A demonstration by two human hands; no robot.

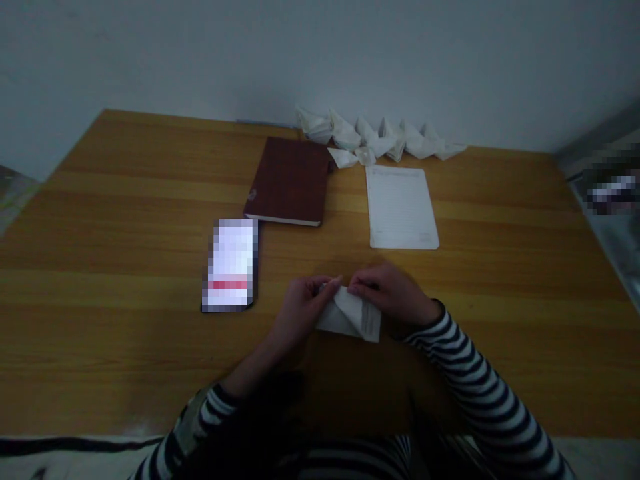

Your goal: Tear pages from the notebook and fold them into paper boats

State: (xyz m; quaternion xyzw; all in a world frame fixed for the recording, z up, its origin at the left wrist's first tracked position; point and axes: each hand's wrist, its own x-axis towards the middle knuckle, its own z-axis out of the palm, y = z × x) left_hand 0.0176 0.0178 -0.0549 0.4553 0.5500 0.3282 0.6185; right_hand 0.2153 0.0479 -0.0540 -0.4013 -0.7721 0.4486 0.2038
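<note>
Between my two hands is a partly folded sheet of paper [347, 313], white, with a slanting flap across it and faint printed lines near its right edge. My left hand [305, 301] pinches its upper left edge between thumb and fingers. The fingers of my right hand [383, 290] are closed on its upper right part, close to the left thumb. The lower edge of the paper hangs free, just above or on the table; I cannot tell which.
A phone [231, 267] with a lit, blurred screen lies left of my hands. Beyond it is a dark red notebook [290, 180]. A lined sheet [403, 208] lies to the right. Several folded paper boats [370, 137] stand along the wall at the back of the wooden table [125, 233].
</note>
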